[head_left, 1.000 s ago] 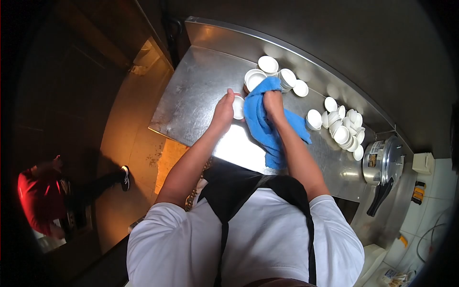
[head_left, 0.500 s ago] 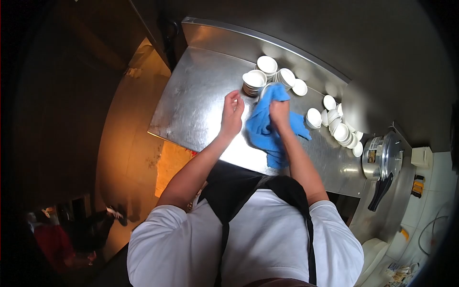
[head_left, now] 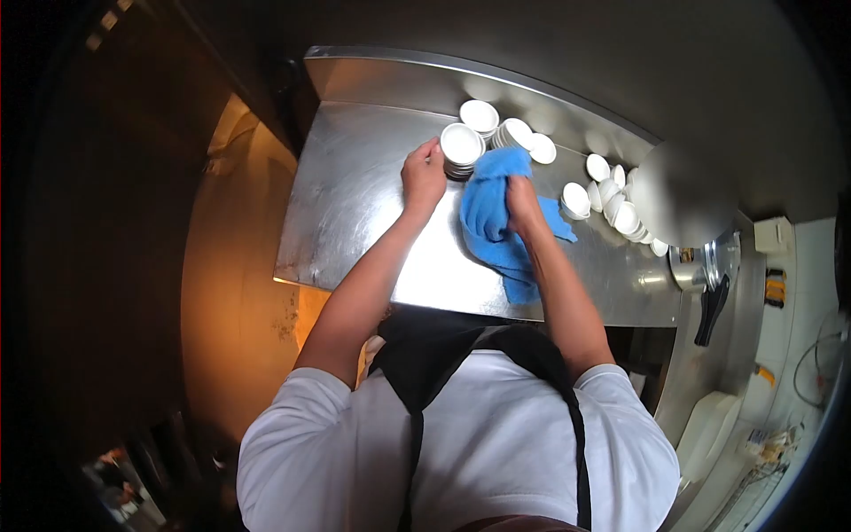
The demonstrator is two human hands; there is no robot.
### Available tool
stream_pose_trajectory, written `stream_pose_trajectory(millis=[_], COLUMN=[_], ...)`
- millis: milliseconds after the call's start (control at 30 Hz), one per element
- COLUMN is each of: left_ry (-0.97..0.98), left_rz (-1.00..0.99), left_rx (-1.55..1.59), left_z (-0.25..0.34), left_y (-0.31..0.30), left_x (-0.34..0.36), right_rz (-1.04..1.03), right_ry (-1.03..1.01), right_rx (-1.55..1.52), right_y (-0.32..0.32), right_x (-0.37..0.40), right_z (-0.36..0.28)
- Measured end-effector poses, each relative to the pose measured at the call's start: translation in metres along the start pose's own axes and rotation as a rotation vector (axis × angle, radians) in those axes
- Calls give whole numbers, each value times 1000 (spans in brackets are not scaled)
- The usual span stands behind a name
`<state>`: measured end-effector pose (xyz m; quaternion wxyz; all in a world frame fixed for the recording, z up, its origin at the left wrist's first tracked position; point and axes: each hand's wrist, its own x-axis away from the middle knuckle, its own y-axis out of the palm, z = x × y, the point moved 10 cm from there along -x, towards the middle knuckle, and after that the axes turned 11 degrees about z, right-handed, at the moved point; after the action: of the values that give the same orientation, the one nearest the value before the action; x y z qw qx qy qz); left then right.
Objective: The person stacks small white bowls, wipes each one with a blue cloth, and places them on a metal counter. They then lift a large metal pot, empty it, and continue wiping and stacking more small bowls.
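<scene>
My left hand [head_left: 424,180] is at the left side of a stack of small white bowls [head_left: 462,144], its fingers loosely curved and the tips at or against the stack's side. A bunched blue cloth [head_left: 489,217] is gripped in my right hand [head_left: 523,204], just right of that stack. The cloth's top reaches up near the bowls and its lower end hangs down onto the steel counter [head_left: 355,177]. Behind stand another bowl stack [head_left: 480,115], a tilted stack [head_left: 514,133] and a single white bowl [head_left: 542,149].
Several white bowls [head_left: 576,199] lie scattered and tipped to the right. Beyond them sits a metal pot [head_left: 700,266] with a black handle [head_left: 712,310]. A raised steel backsplash [head_left: 390,75] runs along the rear. A pale blurred shape hides part of the right side.
My left hand has moved up to the side of the front bowl stack. The top bowl there, tilted before, now sits level. My right hand still holds the blue cloth. The whole view has shifted slightly.
</scene>
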<state>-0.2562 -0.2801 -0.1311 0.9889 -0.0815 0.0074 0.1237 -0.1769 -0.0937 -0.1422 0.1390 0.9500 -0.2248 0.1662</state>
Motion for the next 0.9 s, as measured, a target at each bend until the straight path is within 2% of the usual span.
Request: stream_pose_trajectory(millis=[100, 167, 233, 267, 300, 367, 400, 433, 467, 500, 533, 567, 600, 667, 733, 833, 900], left_ry=[30, 14, 133, 195, 208, 211, 130, 51, -35, -124, 14, 152, 149, 134, 162, 199, 172], left_rz=[-48, -26, 152, 243, 163, -8, -275, -534, -606, -674, -571, -463, -496, -556, -633, -661, -659], left_rx=[-32, -79, -148, -179, -21, 283, 179, 72, -9, -90, -156, -222, -302, -470, -541, -589, -539], left_z=[-29, -12, 15, 27, 37, 53, 54, 51, 42, 29, 30, 35, 37, 38, 31, 22, 31], left_y=[10, 1, -18, -25, -13, 11, 47, 84, 115, 147, 172, 193, 215, 246, 262, 269, 259], left_x=[-13, -11, -6, 2, 15, 59, 86, 118, 137, 154, 154, 151, 154, 160, 165, 169, 169], right_rz=[63, 133, 87, 162, 236, 95, 20, 205, 383, 369, 356, 436, 512, 518, 376, 260, 494], right_ry=[-9, -73, -177, -231, -291, -462, -544, -552, -548, -518, -488, -517, -542, -506, -384, -305, -440], right_rx=[-336, -487, -632, -675, -718, -765, -780, -556, -327, -389, -451, -292, -133, -197, -645, -732, 47], right_y=[-50, -93, -134, -166, -199, -234, -252, -286, -315, -333, -343, -352, -363, -379, -387, -399, -438], right_x=[33, 54, 77, 88, 96, 121, 133, 130, 125, 120, 117, 115, 112, 102, 86, 78, 74], right_z=[-2, -22, -55, -63, -73, -103, -115, -108, -102, -93, -89, -88, -84, -72, -55, -44, -44])
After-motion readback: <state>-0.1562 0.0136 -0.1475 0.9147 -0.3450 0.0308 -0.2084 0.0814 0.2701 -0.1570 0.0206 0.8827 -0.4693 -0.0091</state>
